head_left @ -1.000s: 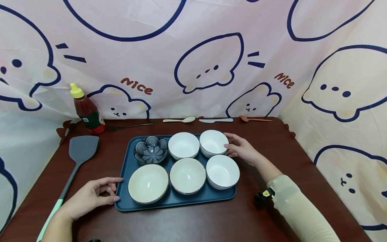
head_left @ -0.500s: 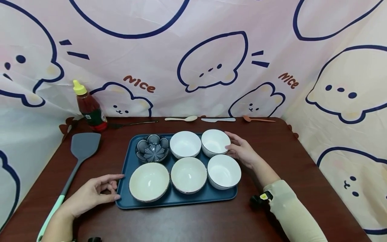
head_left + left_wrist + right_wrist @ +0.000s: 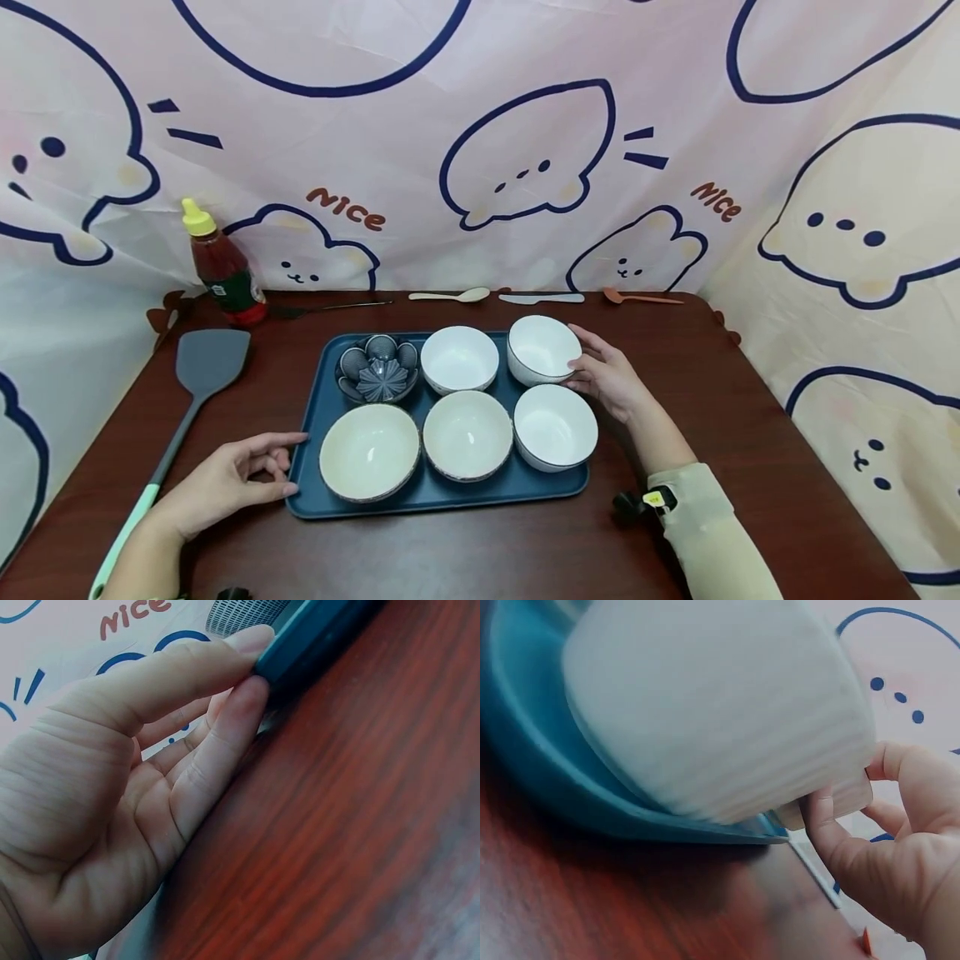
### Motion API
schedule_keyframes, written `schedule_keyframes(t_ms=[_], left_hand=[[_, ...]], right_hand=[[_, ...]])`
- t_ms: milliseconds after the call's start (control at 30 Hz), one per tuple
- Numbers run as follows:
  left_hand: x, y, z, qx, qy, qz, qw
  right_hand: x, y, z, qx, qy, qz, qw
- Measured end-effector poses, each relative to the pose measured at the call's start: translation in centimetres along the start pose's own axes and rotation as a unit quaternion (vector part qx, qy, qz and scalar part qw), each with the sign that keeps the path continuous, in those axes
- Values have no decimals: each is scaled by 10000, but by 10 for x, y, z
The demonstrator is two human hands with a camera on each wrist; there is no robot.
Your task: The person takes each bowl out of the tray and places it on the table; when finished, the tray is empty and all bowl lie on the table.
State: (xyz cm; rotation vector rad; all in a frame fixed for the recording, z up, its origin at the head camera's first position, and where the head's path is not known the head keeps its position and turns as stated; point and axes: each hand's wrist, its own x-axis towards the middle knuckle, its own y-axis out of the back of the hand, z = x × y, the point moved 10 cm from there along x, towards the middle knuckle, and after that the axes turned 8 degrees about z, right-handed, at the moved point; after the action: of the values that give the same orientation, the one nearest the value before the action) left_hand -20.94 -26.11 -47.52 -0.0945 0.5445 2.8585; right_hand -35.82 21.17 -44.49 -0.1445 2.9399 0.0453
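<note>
My left hand (image 3: 232,479) pinches the left rim of a blue tray (image 3: 309,425) between thumb and fingers; the left wrist view shows the fingertips on the tray edge (image 3: 281,656). At the tray's back right corner, my right hand (image 3: 611,379) grips a white bowl (image 3: 542,350) by its right side, thumb near the rim. That bowl is slightly raised and partly hidden in the right wrist view behind the front right white bowl (image 3: 712,705). Also on the tray are another white bowl (image 3: 460,358), two cream bowls (image 3: 468,435) and a dark flower-shaped bowl (image 3: 381,372).
Left of the tray lies a grey spatula (image 3: 213,358) with a mint handle. A red sauce bottle (image 3: 225,275) stands at the back left. Along the back edge lie a dark fork-like utensil (image 3: 330,307), a cream spoon (image 3: 472,294), a pale knife (image 3: 542,297) and an orange spoon (image 3: 615,296).
My right hand has lifted the back right white bowl a little and moved it slightly right, away from its neighbour. My left hand stays at the tray's rim.
</note>
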Motion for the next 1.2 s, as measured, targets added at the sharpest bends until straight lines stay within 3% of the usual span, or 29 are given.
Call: schedule_keyframes(t_ms=[500,833,1200], left_hand=[[2,-1,-4,84,44,-19,10000],[1,-1,-3,96,-107,-20,9999],[1,-1,-5,100,-73,8,9999]], right_hand=[[-3,44,-24,272,303,856,9955],[8,64,-7,559,34,1455,9878],[14,66,6,711,21,1586,9848]])
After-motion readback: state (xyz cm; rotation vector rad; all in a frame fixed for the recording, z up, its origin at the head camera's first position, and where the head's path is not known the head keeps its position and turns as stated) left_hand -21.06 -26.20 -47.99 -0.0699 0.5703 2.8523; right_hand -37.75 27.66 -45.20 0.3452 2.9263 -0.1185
